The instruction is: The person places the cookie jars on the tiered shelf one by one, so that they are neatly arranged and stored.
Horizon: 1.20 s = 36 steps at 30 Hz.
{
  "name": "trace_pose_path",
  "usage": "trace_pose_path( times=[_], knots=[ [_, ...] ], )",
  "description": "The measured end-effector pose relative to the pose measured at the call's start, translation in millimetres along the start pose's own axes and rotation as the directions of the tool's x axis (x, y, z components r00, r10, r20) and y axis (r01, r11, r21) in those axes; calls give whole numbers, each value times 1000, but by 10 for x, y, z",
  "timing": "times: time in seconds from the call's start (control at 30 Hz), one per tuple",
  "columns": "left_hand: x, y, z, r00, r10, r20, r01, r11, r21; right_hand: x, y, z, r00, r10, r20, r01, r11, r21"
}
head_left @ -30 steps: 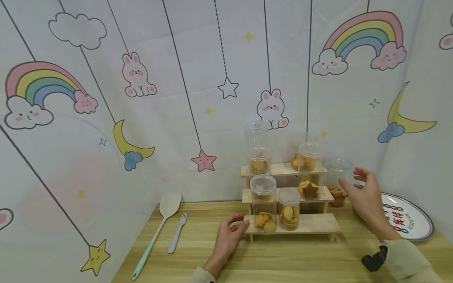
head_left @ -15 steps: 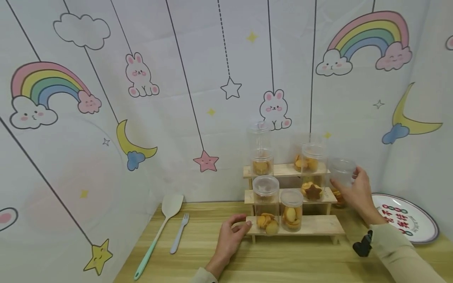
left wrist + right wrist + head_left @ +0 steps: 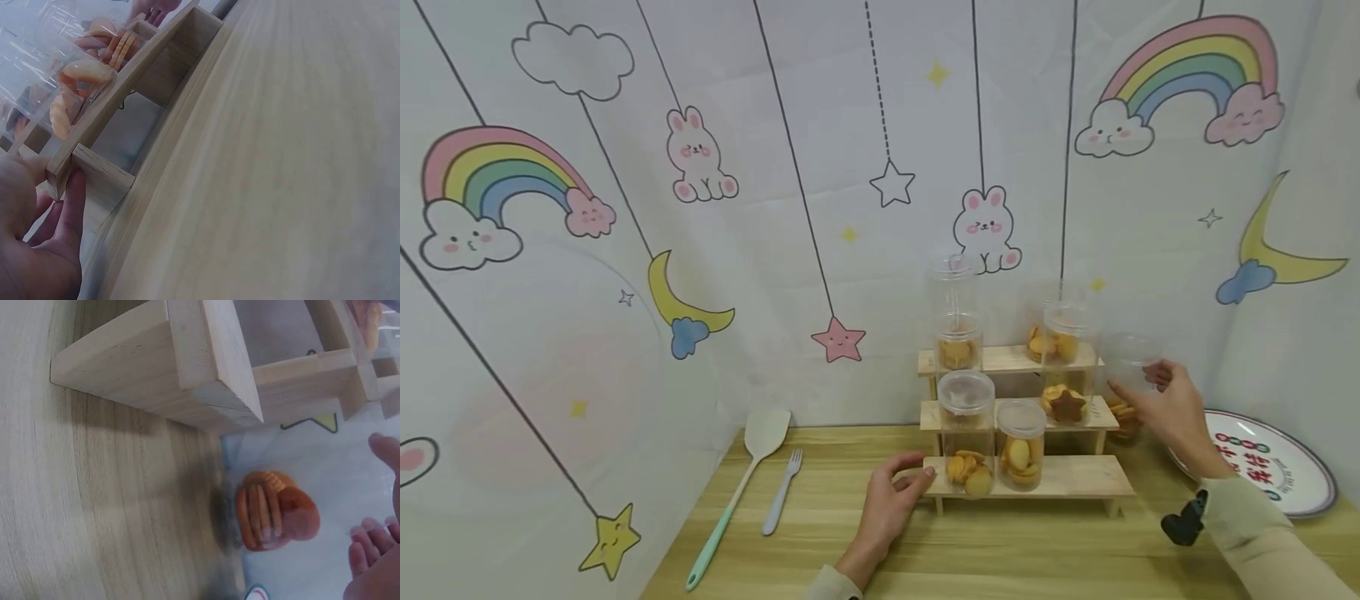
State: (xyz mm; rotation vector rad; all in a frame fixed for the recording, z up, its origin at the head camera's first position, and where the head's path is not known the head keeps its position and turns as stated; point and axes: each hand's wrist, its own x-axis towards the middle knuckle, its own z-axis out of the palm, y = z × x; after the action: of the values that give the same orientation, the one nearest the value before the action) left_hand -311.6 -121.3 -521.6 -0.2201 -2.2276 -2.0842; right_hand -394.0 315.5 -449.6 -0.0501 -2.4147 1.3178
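Note:
My left hand (image 3: 889,502) holds the left end of the lowest step of a wooden tiered stand (image 3: 1078,477). In the left wrist view its thumb lies by the top board and a finger reaches underneath. At the right, behind the stand, my right hand (image 3: 1176,417) is around a tall clear jar of cookies (image 3: 1126,417), thumb on one side and fingers on the other. The right wrist view shows the cookies (image 3: 269,509) at the jar's bottom; its transparent wall is hard to make out there.
On the stand are several clear cookie jars, including a tall jar (image 3: 967,433) and a shorter jar (image 3: 1021,446) on the lowest step. A plate (image 3: 1300,492) with red lettering lies right of my right hand. A spatula (image 3: 737,492) and a fork (image 3: 783,492) lie left.
My right hand has moved left from beside the tall jar, and its thumb and fingers now span it. My left hand stays at the stand's end. The head view has shifted slightly.

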Motion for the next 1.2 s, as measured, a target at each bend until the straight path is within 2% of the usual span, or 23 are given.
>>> trace_pose_path(
  times=[0.17,0.4,0.6,0.97,1.03,1.2],
  knots=[
    [2,15,14,1000,-1,-4,1,1000,7,-64,-76,-78,998,-41,-39,41,999,0],
    [-3,20,17,1000,0,0,0,1000,1,-224,-191,-187,989,-125,-84,121,991,-50],
    [-6,16,14,1000,-8,1,8,1000,2,-349,-253,-303,978,-159,-137,149,986,-77],
    [-1,11,11,1000,-5,-2,5,1000,5,-626,-403,-438,965,-233,-121,227,972,-59],
    [-1,12,12,1000,-7,-2,7,1000,3,-677,-423,-445,964,-238,-117,235,971,-41],
    [-3,22,17,1000,-10,-6,10,1000,2,-771,-459,-402,958,-273,-90,281,955,91]
  ],
)
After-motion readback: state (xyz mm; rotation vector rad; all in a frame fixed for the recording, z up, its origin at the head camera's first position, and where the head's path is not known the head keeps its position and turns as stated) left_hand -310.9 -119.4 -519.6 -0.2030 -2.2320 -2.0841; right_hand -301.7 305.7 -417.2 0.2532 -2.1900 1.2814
